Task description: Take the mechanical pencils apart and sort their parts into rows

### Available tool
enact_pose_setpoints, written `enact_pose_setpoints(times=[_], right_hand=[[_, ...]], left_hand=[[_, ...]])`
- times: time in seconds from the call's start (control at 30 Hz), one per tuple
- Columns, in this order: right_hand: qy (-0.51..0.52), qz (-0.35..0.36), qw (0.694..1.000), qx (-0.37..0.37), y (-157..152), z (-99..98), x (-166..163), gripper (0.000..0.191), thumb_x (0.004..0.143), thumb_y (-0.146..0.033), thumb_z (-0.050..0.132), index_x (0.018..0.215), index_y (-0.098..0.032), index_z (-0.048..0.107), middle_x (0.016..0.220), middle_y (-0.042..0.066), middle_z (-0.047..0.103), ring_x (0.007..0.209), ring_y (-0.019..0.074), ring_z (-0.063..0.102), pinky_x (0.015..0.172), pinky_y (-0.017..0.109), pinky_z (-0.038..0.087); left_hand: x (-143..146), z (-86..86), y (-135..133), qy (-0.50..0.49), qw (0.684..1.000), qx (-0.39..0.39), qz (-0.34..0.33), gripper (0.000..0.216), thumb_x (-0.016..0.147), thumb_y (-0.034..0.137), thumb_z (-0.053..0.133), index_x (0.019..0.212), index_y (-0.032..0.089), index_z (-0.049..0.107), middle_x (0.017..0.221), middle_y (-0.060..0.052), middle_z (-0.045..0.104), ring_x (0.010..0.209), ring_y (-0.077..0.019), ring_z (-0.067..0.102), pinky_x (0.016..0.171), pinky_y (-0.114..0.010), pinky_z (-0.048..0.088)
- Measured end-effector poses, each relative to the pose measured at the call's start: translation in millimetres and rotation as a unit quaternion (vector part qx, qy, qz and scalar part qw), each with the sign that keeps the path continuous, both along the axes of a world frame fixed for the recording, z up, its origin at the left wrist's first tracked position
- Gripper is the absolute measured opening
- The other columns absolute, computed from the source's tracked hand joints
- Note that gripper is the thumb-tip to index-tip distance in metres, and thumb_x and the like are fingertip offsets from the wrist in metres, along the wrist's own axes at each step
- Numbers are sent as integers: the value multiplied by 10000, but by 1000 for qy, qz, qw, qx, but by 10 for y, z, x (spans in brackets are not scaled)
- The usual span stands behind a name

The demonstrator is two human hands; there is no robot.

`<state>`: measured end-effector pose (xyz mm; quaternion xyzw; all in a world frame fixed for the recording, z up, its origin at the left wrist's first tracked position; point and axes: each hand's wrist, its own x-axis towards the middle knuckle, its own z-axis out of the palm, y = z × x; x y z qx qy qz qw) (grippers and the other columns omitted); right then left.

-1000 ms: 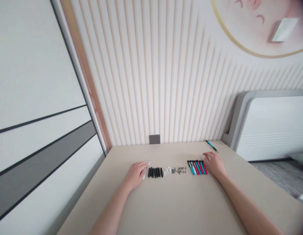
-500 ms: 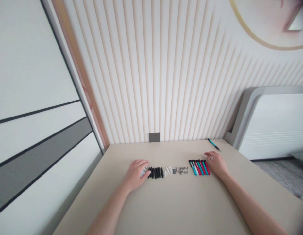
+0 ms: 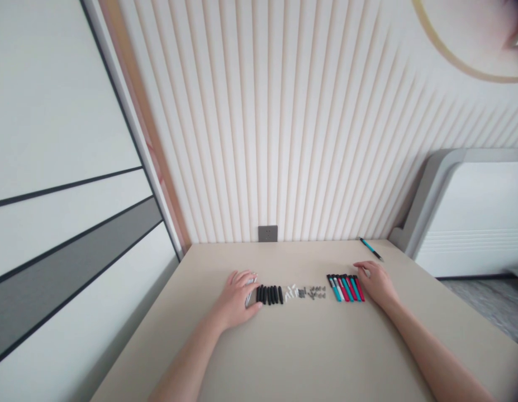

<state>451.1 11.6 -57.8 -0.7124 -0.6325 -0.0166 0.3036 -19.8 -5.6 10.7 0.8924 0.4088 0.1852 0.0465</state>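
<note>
A row of small parts lies across the beige table (image 3: 309, 346). My left hand (image 3: 237, 297) is at the row's left end, with fingers and thumb closed around a bunch of thin pale rods (image 3: 251, 287). To the right of the rods come several black sleeves (image 3: 270, 294), small white pieces (image 3: 290, 292) and tiny grey metal pieces (image 3: 314, 292). At the right end, several teal and red pen barrels (image 3: 346, 287) lie side by side. My right hand (image 3: 378, 285) rests flat beside them with its fingers stretched out, fingertips at the outermost red barrel.
A single teal pen (image 3: 371, 249) lies near the table's back right corner. A grey wall socket (image 3: 267, 233) sits on the ribbed wall just above the table's back edge. A white and grey padded headboard (image 3: 472, 218) stands to the right.
My left hand has shifted onto the thin rods and its fingers have curled around them. My right hand has stayed beside the coloured barrels. The view has drifted slightly.
</note>
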Motion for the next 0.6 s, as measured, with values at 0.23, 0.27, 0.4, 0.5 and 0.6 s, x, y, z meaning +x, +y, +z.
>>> enact_pose_setpoints(times=[0.23,0.27,0.4,0.5,0.6], right_hand=[[11,8,998,54,-65,105,-61,290,842,-276,431,952,-189,685,1024,94,676,1004,258,592,926,404,431],[14,11,997,79,-83,153,-98,282,849,-274,431,950,-193,682,1012,97,678,995,259,593,920,404,432],[44,38,976,209,-198,424,-503,256,893,-264,427,971,-208,664,984,99,670,983,251,589,913,403,432],[73,136,962,226,-355,625,-1104,213,897,-227,460,983,-205,654,948,79,660,939,227,595,842,374,474],[66,240,956,153,-544,766,-1779,233,911,-219,472,1044,-221,664,983,78,652,961,224,588,851,381,482]], left_hand=[[5,44,-12,-19,999,27,-12,381,768,378,697,1118,242,631,1244,-78,598,1233,-288,475,1108,-546,239],[12,59,-15,-25,999,30,-14,389,767,373,701,1125,244,621,1229,-74,603,1220,-284,484,1104,-541,249],[64,119,-39,-66,997,40,-25,428,799,350,687,1194,250,556,1166,-67,619,1143,-260,525,1062,-501,323],[112,128,-60,-107,992,52,-31,421,832,354,664,1215,246,525,1092,-68,635,1048,-244,561,983,-461,399],[147,102,-75,-138,988,69,-33,429,847,371,654,1227,239,504,1034,-61,646,1000,-233,576,943,-434,426]])
